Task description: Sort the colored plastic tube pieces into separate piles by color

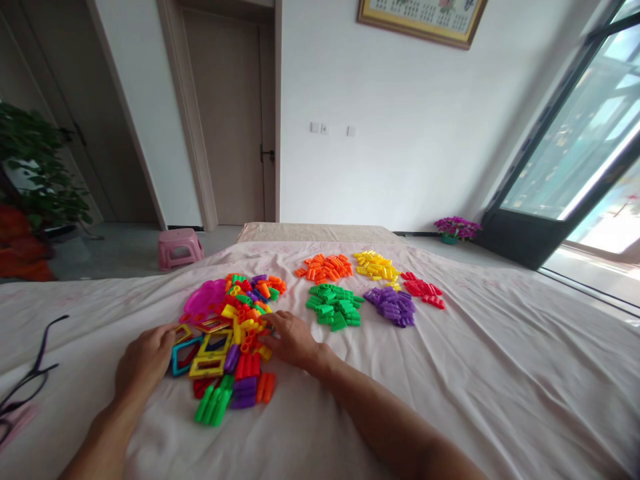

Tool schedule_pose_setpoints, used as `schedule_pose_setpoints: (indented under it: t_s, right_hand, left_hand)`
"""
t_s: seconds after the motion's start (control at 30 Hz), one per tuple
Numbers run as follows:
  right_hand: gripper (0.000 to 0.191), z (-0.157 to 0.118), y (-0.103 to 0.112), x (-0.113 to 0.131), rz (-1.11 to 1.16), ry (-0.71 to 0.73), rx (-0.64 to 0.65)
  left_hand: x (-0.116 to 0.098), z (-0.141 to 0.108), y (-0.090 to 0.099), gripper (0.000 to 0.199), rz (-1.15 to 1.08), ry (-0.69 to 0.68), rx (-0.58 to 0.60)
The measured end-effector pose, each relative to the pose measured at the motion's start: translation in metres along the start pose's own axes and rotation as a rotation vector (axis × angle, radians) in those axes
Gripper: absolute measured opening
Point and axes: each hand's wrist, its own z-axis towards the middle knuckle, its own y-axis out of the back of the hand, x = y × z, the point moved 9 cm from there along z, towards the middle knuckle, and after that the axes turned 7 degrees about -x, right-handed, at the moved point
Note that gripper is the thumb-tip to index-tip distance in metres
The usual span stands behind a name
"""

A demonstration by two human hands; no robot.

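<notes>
A mixed heap of coloured plastic tube-like toy pieces (249, 327) lies on the cloth between my hands. My right hand (290, 339) reaches into its right side, index finger and thumb apart among the orange and yellow pieces; other fingertips are hidden. My left hand (149, 353) is at the left edge, fingers curled together against frame-shaped tiles; what its fingertips hold, if anything, is hidden. Nearest it are a blue frame tile (176, 365) and a yellow frame tile (207, 366). In front lie green pieces (214, 403), purple pieces (244, 392) and orange pieces (266, 387).
Sorted piles lie to the right: orange (327, 268), yellow (376, 265), green (335, 305), purple (393, 307) and red (424, 289). A magenta plastic piece (204, 297) sits behind the heap. Glasses (33, 377) lie far left. A pink stool (181, 248) stands beyond the cloth-covered surface.
</notes>
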Motion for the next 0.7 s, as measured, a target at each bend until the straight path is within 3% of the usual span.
schedule_pose_setpoints:
  t_s: [0.13,0.43,0.7]
  right_hand:
    - [0.052,-0.003,-0.006,0.001,-0.002,-0.04,0.009]
    - [0.056,0.001,-0.009,-0.015,0.222,-0.085,-0.06]
    - [0.026,0.006,0.01,-0.03,0.207,-0.14,-0.039]
  left_hand:
    - [-0.004,-0.001,0.004,0.049,-0.027,0.005,-0.009]
    - [-0.003,-0.001,0.009,0.039,-0.069,0.016,-0.063]
    - [-0.003,-0.001,0.004,0.052,-0.035,0.006,-0.017]
